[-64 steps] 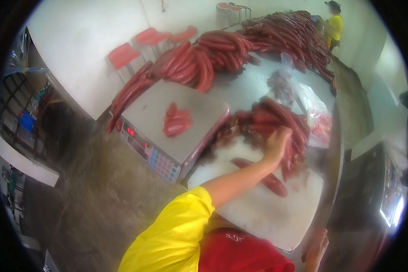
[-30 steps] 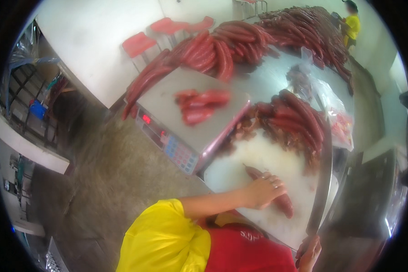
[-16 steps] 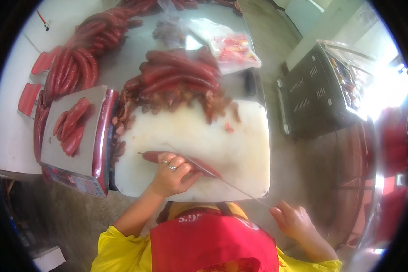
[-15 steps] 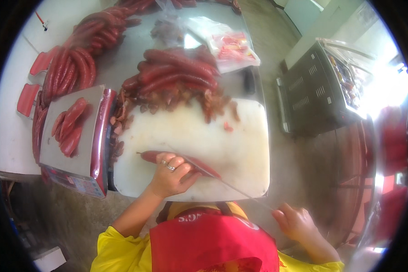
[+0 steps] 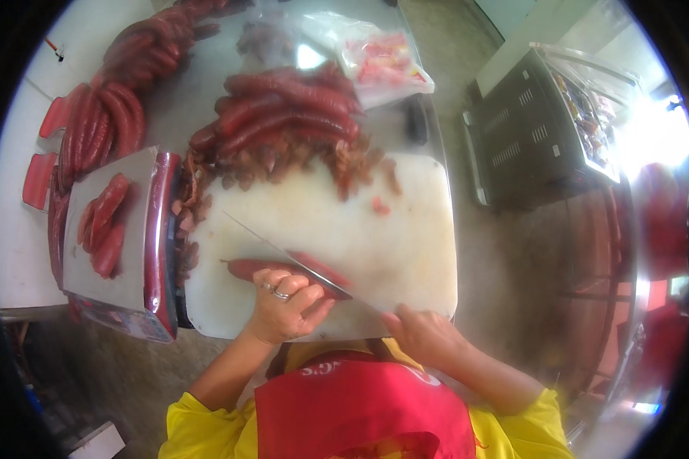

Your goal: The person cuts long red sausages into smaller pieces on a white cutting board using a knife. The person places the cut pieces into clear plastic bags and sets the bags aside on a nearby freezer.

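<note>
My left hand (image 5: 285,306), a ring on one finger, presses a long red sausage (image 5: 245,268) down on the white cutting board (image 5: 360,229) near its front edge. My right hand (image 5: 423,334) grips the handle of a long knife (image 5: 283,256) at the board's front rim. The blade slants across the sausage, just above my left fingers. Chopped sausage pieces (image 5: 272,164) lie along the far side of the board. Behind them is a heap of whole sausages (image 5: 287,115).
A weighing scale (image 5: 142,260) with a steel pan holding a few sausages (image 5: 103,226) stands left of the board. More sausages (image 5: 107,122) lie at the far left. A clear plastic bag (image 5: 383,65) sits at the back. A metal cabinet (image 5: 540,126) stands to the right.
My view swung from the scale to the board. My left hand stayed on the sausage. My right hand rose from the lower right and took the knife handle.
</note>
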A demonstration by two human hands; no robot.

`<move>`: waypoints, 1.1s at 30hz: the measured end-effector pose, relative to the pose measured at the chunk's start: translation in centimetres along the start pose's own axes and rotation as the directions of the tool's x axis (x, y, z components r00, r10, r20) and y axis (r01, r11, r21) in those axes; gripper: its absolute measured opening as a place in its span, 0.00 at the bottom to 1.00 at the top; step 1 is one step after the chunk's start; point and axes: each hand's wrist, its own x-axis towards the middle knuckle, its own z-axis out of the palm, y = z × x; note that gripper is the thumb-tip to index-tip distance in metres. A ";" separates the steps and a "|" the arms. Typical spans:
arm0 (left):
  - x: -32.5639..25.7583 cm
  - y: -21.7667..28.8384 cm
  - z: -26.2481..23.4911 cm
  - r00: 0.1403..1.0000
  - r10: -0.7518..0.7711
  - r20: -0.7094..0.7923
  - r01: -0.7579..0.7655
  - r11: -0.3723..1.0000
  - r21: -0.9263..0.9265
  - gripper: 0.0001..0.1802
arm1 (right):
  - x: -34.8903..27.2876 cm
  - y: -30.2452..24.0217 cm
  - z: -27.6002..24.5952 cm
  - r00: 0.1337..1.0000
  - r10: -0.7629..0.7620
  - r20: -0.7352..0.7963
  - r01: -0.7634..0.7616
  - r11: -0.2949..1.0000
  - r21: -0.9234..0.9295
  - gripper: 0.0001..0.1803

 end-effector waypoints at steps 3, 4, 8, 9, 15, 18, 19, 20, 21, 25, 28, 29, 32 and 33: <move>1.2 0.1 -0.9 0.999 -0.037 0.019 0.039 0.997 -0.073 0.15 | 2.0 -0.9 -1.9 0.989 0.073 0.131 -0.106 0.958 0.265 0.28; 1.9 0.1 -1.2 0.998 -0.056 0.016 0.058 0.992 -0.113 0.15 | 1.4 -0.8 -3.0 0.971 0.138 0.196 -0.194 0.932 0.306 0.30; 5.9 -2.0 -1.4 0.850 -0.391 0.352 0.495 0.821 -0.284 0.22 | -2.1 0.5 -5.3 0.954 0.292 0.073 -0.293 0.850 0.438 0.30; 7.1 -3.2 -1.1 0.902 -0.224 0.368 0.294 0.945 -0.144 0.26 | -2.7 1.1 -5.4 0.948 0.316 0.030 -0.294 0.839 0.458 0.30; 9.2 -5.6 1.5 0.667 -0.126 0.735 0.273 0.958 -0.084 0.32 | -3.4 3.5 -3.6 0.936 0.316 -0.158 -0.161 0.780 0.605 0.28; 7.7 -6.2 -0.7 0.781 -0.266 0.565 0.499 0.810 -0.308 0.20 | -3.0 2.9 -2.9 0.946 0.275 -0.172 -0.108 0.767 0.633 0.28; 7.3 -6.2 -2.0 0.772 -0.376 0.512 0.590 0.725 -0.356 0.18 | -3.0 2.6 -2.8 0.950 0.247 -0.192 -0.065 0.757 0.650 0.30; 7.0 -6.5 -3.7 0.806 -0.449 0.385 0.578 0.738 -0.348 0.17 | -2.9 2.2 -2.9 0.950 0.226 -0.215 -0.025 0.744 0.668 0.31; 6.5 -7.0 -5.9 0.830 -0.500 0.246 0.557 0.751 -0.353 0.17 | -2.7 1.9 -3.1 0.955 0.232 -0.183 -0.055 0.746 0.663 0.30; 4.0 -9.4 -16.9 0.659 -0.751 -0.026 0.698 0.624 -0.352 0.18 | -1.7 1.2 -3.5 0.961 0.263 -0.090 -0.154 0.772 0.617 0.28; 2.2 -9.8 -21.7 0.765 -0.540 -0.350 0.633 0.730 0.258 0.23 | -0.2 1.2 -3.2 0.981 0.143 -0.134 -0.033 0.796 0.604 0.30; 1.3 -9.3 -21.7 0.784 -0.456 -0.421 0.610 0.690 0.389 0.25 | 0.3 1.2 -3.0 0.983 0.084 -0.164 0.033 0.795 0.606 0.31; -1.0 -7.0 -17.9 0.888 -0.457 0.046 0.454 0.889 0.054 0.30 | 0.8 0.7 -2.6 0.968 0.165 -0.187 -0.008 0.769 0.639 0.29; -1.7 -5.8 -15.6 0.931 -0.320 0.179 0.332 0.942 -0.042 0.32 | 0.6 0.5 -2.7 0.967 0.197 -0.162 -0.048 0.765 0.642 0.28</move>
